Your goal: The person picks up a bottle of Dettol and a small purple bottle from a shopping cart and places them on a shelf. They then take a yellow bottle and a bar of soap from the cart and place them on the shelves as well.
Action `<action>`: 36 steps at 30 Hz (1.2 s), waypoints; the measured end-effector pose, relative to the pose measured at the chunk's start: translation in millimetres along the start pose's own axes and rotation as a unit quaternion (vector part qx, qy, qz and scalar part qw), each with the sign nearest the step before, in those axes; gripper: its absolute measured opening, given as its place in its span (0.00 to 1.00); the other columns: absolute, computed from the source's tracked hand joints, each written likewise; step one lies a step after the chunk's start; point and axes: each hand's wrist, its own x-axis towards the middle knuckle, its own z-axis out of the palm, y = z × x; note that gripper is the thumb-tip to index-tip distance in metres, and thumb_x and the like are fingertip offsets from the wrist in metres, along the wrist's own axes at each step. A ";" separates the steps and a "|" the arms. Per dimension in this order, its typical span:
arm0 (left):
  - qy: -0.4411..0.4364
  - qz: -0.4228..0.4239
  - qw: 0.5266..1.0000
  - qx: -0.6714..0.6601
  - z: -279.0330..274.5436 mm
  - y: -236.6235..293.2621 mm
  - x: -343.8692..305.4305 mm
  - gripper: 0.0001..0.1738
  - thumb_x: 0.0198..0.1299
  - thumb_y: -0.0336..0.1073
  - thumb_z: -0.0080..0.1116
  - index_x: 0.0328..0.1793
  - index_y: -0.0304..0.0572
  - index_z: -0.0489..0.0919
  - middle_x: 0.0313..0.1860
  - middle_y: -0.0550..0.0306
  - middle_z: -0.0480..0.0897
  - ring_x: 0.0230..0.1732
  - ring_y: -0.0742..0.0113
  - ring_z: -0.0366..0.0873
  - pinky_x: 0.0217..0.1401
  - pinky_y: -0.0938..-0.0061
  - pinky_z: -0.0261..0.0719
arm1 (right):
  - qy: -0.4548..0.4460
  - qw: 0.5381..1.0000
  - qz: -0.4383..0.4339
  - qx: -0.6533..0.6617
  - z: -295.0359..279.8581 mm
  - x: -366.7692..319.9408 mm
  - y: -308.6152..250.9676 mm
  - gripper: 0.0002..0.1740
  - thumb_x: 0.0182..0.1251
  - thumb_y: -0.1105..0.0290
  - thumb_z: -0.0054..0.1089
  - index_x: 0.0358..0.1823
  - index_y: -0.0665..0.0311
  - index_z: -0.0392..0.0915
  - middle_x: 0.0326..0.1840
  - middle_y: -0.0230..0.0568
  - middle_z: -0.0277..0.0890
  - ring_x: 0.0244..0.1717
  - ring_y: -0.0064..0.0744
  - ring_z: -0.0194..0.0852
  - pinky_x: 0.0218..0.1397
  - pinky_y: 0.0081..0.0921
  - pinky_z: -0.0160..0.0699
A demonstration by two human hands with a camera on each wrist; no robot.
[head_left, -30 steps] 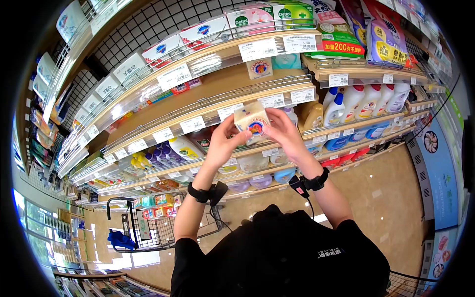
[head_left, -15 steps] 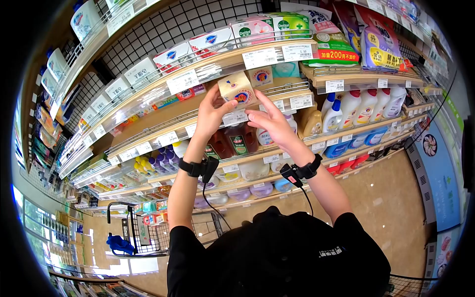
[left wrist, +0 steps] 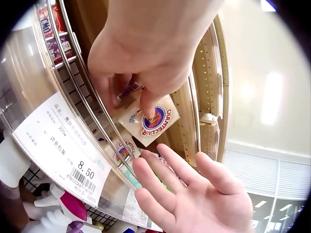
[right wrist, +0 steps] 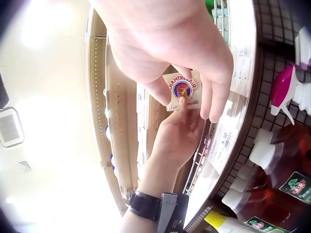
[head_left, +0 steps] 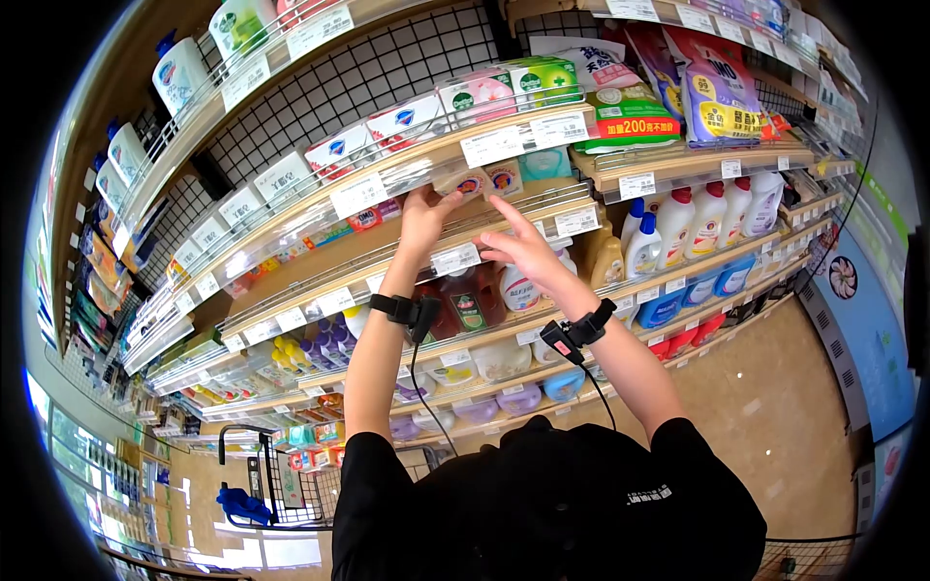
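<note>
My left hand (head_left: 426, 221) reaches into the shelf bay under the upper soap shelf. It holds a cream, wrapped soap bar (left wrist: 159, 121) with a red and blue Chanteclair rooster logo, the thumb lying across its front face. Right beside it on the shelf sits a matching soap bar (head_left: 504, 178), partly hidden in the left wrist view. My right hand (head_left: 528, 250) is just to the right and in front, fingers spread and pointing toward the soap, holding nothing. Overlapping fingers cover part of the held bar in the right wrist view.
A wire guard rail (left wrist: 80, 63) and price tags (left wrist: 65, 145) edge the shelf. Boxed soaps (head_left: 407, 118) stand on the shelf above. Bottles (head_left: 470, 295) fill the shelf below. A shopping cart (head_left: 291, 484) with a blue item stands at lower left.
The soap bar went from both hands in front of the shelf to my left hand alone, then into the shelf bay beside the matching bar. My right hand let go of it.
</note>
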 end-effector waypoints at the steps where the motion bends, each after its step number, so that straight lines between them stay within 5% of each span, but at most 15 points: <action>1: -0.006 -0.010 1.000 -0.007 -1.6 -2.7 3.1 0.23 0.57 0.32 0.63 0.57 0.31 0.72 0.48 0.51 0.79 0.48 0.67 0.76 0.50 0.74 0.73 | 0.000 1.000 -0.001 -0.002 -1.7 1.6 0.1 0.38 0.67 0.72 0.54 0.75 0.59 0.45 0.63 0.44 0.64 0.55 0.32 0.75 0.55 0.27 0.78; 4: 0.001 -0.009 1.000 -0.022 -3.2 -14.4 13.4 0.20 0.59 0.35 0.62 0.55 0.33 0.74 0.43 0.54 0.80 0.43 0.68 0.75 0.47 0.75 0.73 | 0.013 1.000 -0.013 0.019 -5.1 5.5 2.0 0.39 0.65 0.72 0.57 0.75 0.59 0.48 0.51 0.42 0.74 0.48 0.28 0.77 0.48 0.25 0.79; 7: 0.013 0.019 0.999 -0.036 0.5 -13.3 23.1 0.19 0.58 0.36 0.63 0.53 0.35 0.76 0.42 0.57 0.80 0.40 0.69 0.75 0.47 0.75 0.73 | 0.019 1.000 -0.019 0.013 -8.6 7.5 0.4 0.38 0.65 0.72 0.57 0.74 0.60 0.48 0.52 0.43 0.74 0.48 0.30 0.78 0.48 0.24 0.79; 11: -0.017 -0.083 0.996 0.014 8.4 0.0 28.6 0.19 0.56 0.39 0.66 0.51 0.37 0.78 0.43 0.58 0.80 0.41 0.70 0.75 0.47 0.75 0.73 | 0.025 1.000 -0.011 0.009 -13.9 8.4 -4.1 0.39 0.65 0.71 0.57 0.74 0.61 0.48 0.51 0.43 0.74 0.48 0.30 0.79 0.48 0.24 0.79; 17: -0.024 -0.106 0.994 -0.003 20.7 -2.2 42.9 0.15 0.59 0.40 0.62 0.47 0.39 0.79 0.41 0.61 0.80 0.39 0.71 0.74 0.46 0.76 0.74 | 0.009 1.000 -0.017 -0.006 -21.9 5.1 -9.2 0.38 0.68 0.68 0.54 0.75 0.61 0.45 0.59 0.46 0.68 0.53 0.33 0.77 0.54 0.27 0.78; 23: -0.047 0.023 0.983 0.178 4.9 -77.9 91.9 0.15 0.63 0.40 0.56 0.52 0.42 0.76 0.46 0.61 0.79 0.44 0.72 0.75 0.49 0.74 0.76 | 0.007 1.000 -0.016 0.001 -28.6 11.0 -3.7 0.37 0.68 0.68 0.54 0.74 0.62 0.46 0.61 0.47 0.66 0.53 0.34 0.77 0.54 0.28 0.78; 26: -0.033 -0.050 0.994 0.096 18.6 -50.9 88.2 0.17 0.65 0.42 0.54 0.58 0.45 0.73 0.51 0.61 0.76 0.48 0.70 0.75 0.51 0.72 0.78 | 0.008 1.000 -0.013 0.000 -28.4 13.7 -4.3 0.38 0.68 0.67 0.54 0.74 0.62 0.46 0.61 0.47 0.66 0.53 0.34 0.76 0.54 0.28 0.78; 36: -0.064 -0.069 0.990 0.103 10.4 -76.5 107.4 0.18 0.69 0.44 0.48 0.62 0.49 0.70 0.57 0.58 0.74 0.55 0.69 0.74 0.51 0.71 0.80 | 0.011 1.000 -0.001 0.000 -31.1 13.0 -5.8 0.38 0.68 0.66 0.55 0.75 0.60 0.46 0.58 0.48 0.69 0.55 0.35 0.76 0.55 0.27 0.76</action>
